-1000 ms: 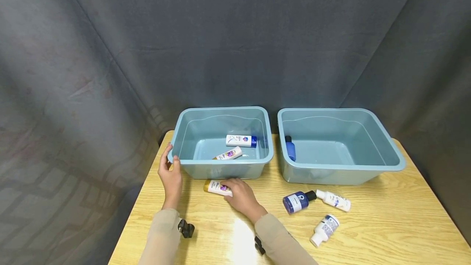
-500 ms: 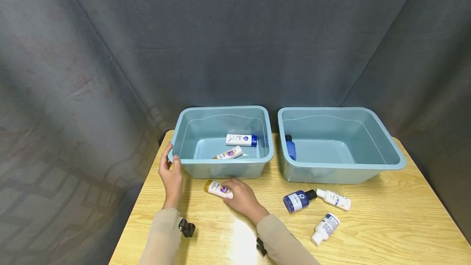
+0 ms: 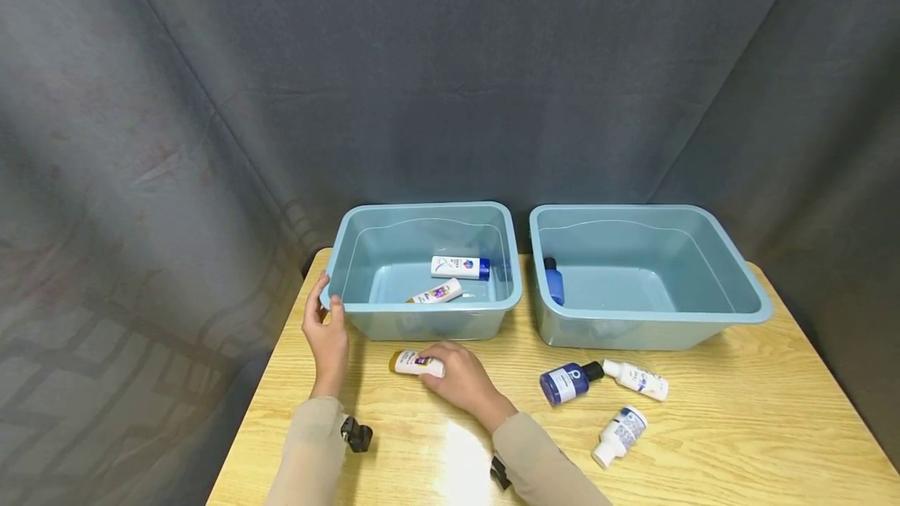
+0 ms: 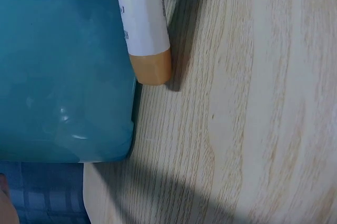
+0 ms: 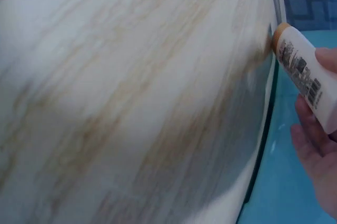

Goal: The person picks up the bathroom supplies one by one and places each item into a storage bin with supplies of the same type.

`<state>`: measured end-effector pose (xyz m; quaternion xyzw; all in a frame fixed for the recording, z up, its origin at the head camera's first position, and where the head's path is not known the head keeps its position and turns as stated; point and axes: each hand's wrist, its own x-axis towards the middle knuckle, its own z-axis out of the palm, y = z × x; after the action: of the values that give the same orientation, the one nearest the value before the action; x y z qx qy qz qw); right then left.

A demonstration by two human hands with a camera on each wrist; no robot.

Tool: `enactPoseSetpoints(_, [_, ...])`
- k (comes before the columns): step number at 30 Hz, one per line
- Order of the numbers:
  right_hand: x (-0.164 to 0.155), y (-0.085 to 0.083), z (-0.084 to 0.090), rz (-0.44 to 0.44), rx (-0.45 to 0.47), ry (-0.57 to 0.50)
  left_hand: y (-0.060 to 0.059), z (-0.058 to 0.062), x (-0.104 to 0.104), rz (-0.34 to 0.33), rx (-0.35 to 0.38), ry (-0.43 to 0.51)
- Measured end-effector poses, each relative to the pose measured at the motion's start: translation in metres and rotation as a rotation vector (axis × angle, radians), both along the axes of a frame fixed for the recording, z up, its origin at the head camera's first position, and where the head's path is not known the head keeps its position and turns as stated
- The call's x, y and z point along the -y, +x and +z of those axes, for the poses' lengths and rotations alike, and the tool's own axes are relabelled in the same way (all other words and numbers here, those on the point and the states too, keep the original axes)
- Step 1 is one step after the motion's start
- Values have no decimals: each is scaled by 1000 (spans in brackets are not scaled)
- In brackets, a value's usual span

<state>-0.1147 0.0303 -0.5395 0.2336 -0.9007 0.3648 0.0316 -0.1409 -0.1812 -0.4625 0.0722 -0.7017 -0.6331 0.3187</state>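
Note:
My right hand [image 3: 453, 372] grips a small white bottle with a tan cap [image 3: 411, 363], which lies on the wooden table [image 3: 738, 443] just in front of the left blue tub [image 3: 422, 325]. The same white bottle [image 4: 141, 21] shows in the left wrist view beside the tub wall [image 4: 58, 77], and the white bottle [image 5: 303, 74] shows in the right wrist view with my fingers [image 5: 316, 145] curled under it. My left hand [image 3: 325, 328] holds the tub's left front corner rim.
The left tub holds two small white bottles [image 3: 460, 267] [image 3: 437, 294]. The right blue tub [image 3: 647, 330] holds a blue bottle [image 3: 554, 282]. On the table to the right lie a dark blue bottle [image 3: 568, 383] and two white bottles [image 3: 638, 380] [image 3: 619, 436].
My right hand has closed further over the tan-capped bottle and turned it slightly. The left hand has stayed on the tub corner.

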Motion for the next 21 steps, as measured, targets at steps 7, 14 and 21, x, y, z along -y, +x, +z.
enactPoseSetpoints(7, [-1,1,8,19,-18,-3,0,0,0,-1,-1,1])
enactPoseSetpoints(14, [-3,2,17,47,-22,-20,0,-1,-1,0,0,-1])
enactPoseSetpoints(21, [-3,4,25,70,-60,-23,0,0,0,6,12,-1])
